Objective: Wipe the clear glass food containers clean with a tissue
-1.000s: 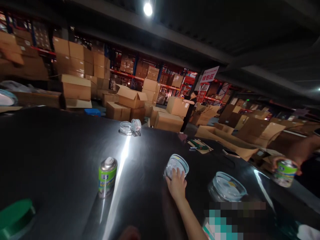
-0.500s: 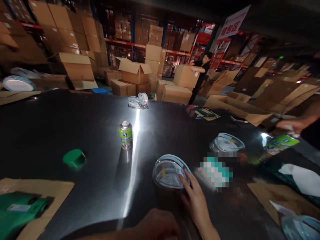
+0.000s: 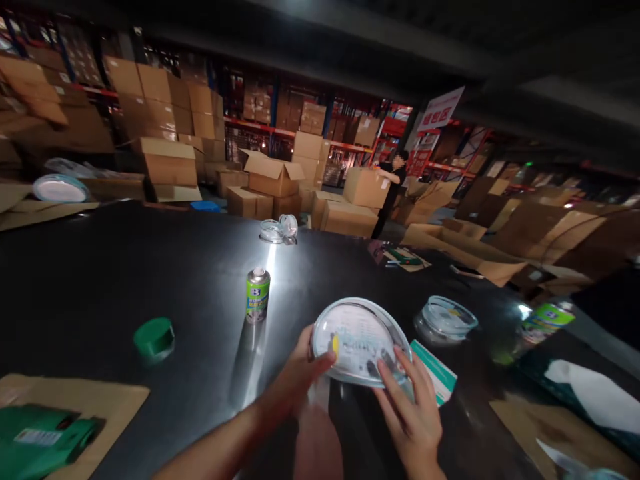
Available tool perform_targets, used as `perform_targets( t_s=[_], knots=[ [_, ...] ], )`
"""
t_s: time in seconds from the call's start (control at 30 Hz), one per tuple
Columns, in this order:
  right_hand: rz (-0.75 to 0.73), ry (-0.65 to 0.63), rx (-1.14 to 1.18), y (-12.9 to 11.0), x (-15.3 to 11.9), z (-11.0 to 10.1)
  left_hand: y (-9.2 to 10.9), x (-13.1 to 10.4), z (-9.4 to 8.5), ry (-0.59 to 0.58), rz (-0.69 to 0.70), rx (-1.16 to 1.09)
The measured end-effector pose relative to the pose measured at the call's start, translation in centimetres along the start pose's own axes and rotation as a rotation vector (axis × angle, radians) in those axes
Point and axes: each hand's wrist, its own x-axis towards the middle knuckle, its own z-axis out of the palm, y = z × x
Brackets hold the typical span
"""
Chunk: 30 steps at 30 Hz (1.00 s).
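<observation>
Left hand and right hand grip a clear round container from opposite sides (yellow sticker showing); even, light pressure should keep it steady.

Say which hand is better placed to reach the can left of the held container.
Likely the left hand: it holds the container on the side nearer the can; the right hand is farther.
</observation>
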Motion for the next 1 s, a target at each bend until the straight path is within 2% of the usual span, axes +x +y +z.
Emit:
perform_targets(
  t_s=[0.1,0.17,0.27,0.33,0.43,0.57,0.7,1.0],
  knots=[
    [-0.021,0.018,-0.007,-0.1,2.5,-0.9,1.9,0.7,2.6,-0.025,0.07,-0.03],
    [0.004,-0.002,0.01,-0.1,4.1,-1.1,2.5,1.3,3.3,-0.026,0.102,-0.02],
    [0.032,0.03,-0.043,-0.5,6.2,-1.0,2.7,2.4,3.1,-0.02,0.144,0.014],
    [-0.002,0.063,-0.076,-1.2,7.3,-0.6,2.5,3.0,2.5,-0.026,0.159,0.055],
    [-0.055,0.006,-0.019,-2.5,8.2,0.3,2.2,3.4,1.7,-0.037,0.185,0.142],
    [-0.055,-0.051,0.035,-3.6,8.4,1.3,2.4,2.9,1.1,0.001,0.252,0.297],
    [-0.092,-0.045,0.013,-3.8,8.3,1.3,2.9,2.3,1.4,0.045,0.286,0.458],
    [-0.072,-0.002,-0.039,-5.0,8.4,0.8,3.4,1.4,1.6,0.021,0.311,0.631]
  ],
)
